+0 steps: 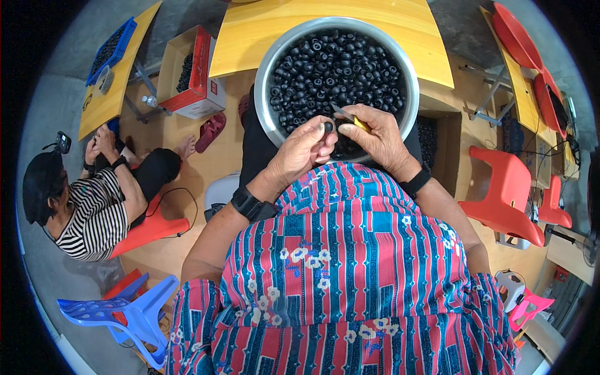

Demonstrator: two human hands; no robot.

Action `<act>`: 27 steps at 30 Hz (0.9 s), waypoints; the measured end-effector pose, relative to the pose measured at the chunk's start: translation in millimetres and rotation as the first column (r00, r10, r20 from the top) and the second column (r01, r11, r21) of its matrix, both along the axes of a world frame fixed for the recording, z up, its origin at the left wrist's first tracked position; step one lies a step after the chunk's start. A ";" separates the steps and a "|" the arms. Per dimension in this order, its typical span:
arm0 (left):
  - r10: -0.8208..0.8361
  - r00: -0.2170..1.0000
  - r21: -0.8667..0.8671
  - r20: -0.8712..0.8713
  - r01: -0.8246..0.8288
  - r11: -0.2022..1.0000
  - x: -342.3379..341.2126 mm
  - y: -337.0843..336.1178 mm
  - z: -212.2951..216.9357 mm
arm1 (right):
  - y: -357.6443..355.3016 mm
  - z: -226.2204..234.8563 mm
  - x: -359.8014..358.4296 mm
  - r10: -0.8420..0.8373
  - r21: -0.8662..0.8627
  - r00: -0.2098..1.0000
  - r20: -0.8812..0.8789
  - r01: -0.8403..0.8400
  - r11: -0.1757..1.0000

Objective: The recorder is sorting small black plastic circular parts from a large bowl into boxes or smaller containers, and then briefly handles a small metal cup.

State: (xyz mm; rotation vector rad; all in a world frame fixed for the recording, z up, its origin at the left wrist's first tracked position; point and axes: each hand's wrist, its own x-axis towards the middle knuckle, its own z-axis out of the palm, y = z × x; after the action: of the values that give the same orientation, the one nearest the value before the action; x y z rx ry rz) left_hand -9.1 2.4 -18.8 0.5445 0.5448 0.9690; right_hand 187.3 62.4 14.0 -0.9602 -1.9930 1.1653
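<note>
While the left grip (306, 144) pinches a small black piece (328, 127) between thumb and forefinger, I see from my remote post that the piece sits right at the fingertips, its dark rounded face turned toward the other hand. The remaining left fingers curl loosely below it, apart from the thumb. My right grip (377, 136) is closed around a knife with a yellow handle (361, 124), the thumb laid along it, and the blade slants up and to the left, its tip just beyond the held piece; I cannot tell from this view whether steel and piece touch. Both grips hover over the near part of a wide metal basin (265, 94), which is heaped with black pieces (337, 69) of the same kind, so the pinched one is above the heap and near the rim. The basin overlaps the near edge of the yellow desk (240, 40), though what bears its weight is hidden from me. Off to the left, a person in a striped shirt (94, 212) sits on a red stool (156, 226), and beyond, a red and white box (200, 84) stands on the floor (181, 131).
</note>
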 end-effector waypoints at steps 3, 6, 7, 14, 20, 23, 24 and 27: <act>0.002 1.000 -0.017 0.024 -0.001 1.000 0.9 1.0 -1.7 | -1.3 -1.0 0.7 0.074 -0.018 0.990 -0.122 -0.077 0.997; 0.016 0.996 -0.020 0.093 -0.014 1.000 -1.1 2.2 -4.6 | -2.0 1.3 -2.6 0.156 0.069 0.986 -0.062 -0.151 0.986; 0.017 0.996 -0.020 0.093 -0.015 1.000 -0.9 2.1 -5.3 | -2.1 0.3 -2.0 0.157 0.069 0.986 -0.062 -0.152 0.986; 0.079 0.975 -0.147 0.209 -0.048 0.988 -2.3 3.3 -7.5 | -3.5 3.2 -1.3 0.134 0.264 0.980 0.149 -0.169 0.950; 0.163 0.965 -0.151 0.204 -0.133 0.979 -8.8 3.4 -3.7 | -3.1 8.3 0.2 0.155 0.214 0.980 0.125 -0.179 0.960; 0.156 0.981 -0.034 0.119 -0.153 0.988 -17.5 9.0 6.0 | 5.3 -11.6 3.9 -0.131 0.139 0.983 -0.129 0.149 0.979; 0.180 0.982 -0.050 0.063 -0.177 0.983 -17.7 9.0 16.7 | 7.2 -11.4 3.3 -0.171 0.076 0.969 -0.180 0.187 0.979; 0.100 0.978 0.004 -0.183 -0.101 0.995 -23.4 12.6 22.2 | 6.5 -6.0 5.5 -0.245 -0.034 0.949 -0.201 0.243 0.969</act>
State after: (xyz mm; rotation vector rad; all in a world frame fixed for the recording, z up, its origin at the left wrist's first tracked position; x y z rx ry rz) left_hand -32.4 15.0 3.5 0.6102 0.7452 1.0184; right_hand 192.8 68.8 7.9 -1.0167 -1.6564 1.0881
